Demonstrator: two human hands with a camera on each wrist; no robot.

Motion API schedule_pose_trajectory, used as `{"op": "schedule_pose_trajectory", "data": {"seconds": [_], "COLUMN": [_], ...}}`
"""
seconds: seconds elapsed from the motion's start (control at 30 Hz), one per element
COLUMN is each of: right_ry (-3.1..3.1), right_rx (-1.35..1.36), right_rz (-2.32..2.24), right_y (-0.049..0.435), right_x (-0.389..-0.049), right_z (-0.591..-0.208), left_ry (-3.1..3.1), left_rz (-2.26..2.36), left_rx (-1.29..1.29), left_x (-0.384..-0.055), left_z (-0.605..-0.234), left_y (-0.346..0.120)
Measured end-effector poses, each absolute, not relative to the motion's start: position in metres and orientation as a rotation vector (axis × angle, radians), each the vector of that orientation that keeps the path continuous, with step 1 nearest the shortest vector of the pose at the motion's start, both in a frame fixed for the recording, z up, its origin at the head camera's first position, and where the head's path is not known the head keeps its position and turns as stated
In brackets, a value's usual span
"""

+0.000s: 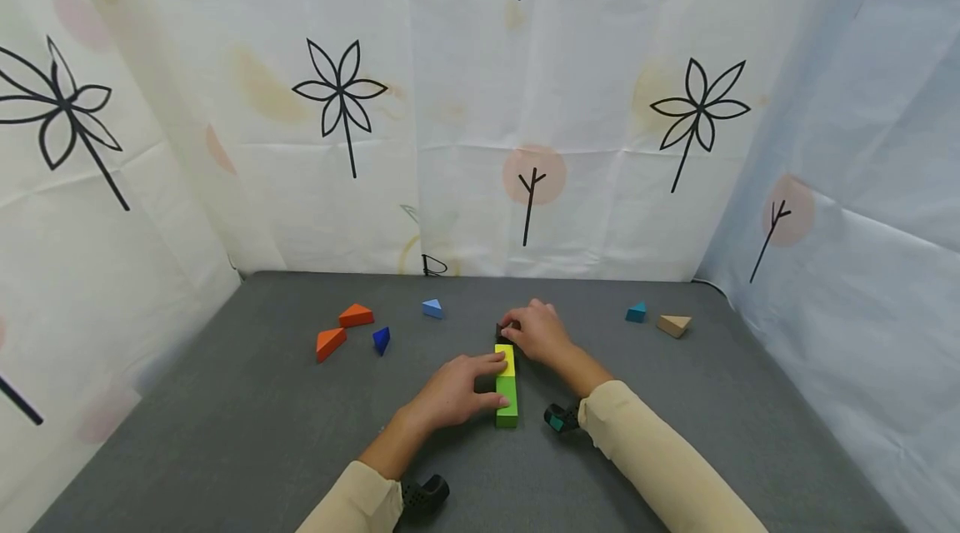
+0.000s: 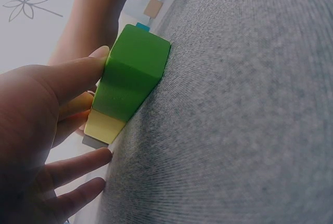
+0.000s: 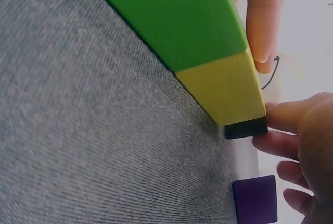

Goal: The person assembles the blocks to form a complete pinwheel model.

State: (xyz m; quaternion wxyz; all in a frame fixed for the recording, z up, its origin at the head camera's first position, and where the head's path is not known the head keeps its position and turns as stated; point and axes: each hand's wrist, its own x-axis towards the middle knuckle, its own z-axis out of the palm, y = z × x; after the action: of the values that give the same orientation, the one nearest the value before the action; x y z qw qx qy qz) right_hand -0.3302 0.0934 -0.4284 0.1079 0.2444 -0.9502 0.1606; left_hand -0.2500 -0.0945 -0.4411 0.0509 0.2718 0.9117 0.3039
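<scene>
Yellow block (image 3: 225, 89) lies under left hand (image 1: 453, 391), fingers straight; right hand (image 1: 542, 335) pinches black block (image 3: 245, 128)

Right hand (image 1: 536, 331) is partly covering a seemingly black block (image 1: 500, 334); right wrist view is cropping the green block (image 3: 171, 15).

Blocks (image 1: 507, 388) and wedges (image 1: 356, 316) lie on a grey tabletop (image 1: 225, 433).

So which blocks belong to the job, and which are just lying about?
In the job, it seems:
green block, touched by left hand
yellow block, against the green
black block, pinched by right hand

Probably lying about:
two orange blocks
dark blue block
light blue block
teal block
tan block
purple block
</scene>
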Motion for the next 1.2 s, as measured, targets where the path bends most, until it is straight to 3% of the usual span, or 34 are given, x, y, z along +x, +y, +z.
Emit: {"op": "schedule_pose_trajectory", "data": {"seconds": [1.2], "right_ry": [-2.890], "right_rx": [0.695], "right_rz": [0.680], "right_y": [0.0948], "right_x": [-0.3228], "right_z": [-0.4265], "left_ry": [2.772], "left_rz": [0.932], "left_rx": [0.842], "left_x": [-0.2495], "left_z": [-0.4417], "left_y": [-0.0949]}}
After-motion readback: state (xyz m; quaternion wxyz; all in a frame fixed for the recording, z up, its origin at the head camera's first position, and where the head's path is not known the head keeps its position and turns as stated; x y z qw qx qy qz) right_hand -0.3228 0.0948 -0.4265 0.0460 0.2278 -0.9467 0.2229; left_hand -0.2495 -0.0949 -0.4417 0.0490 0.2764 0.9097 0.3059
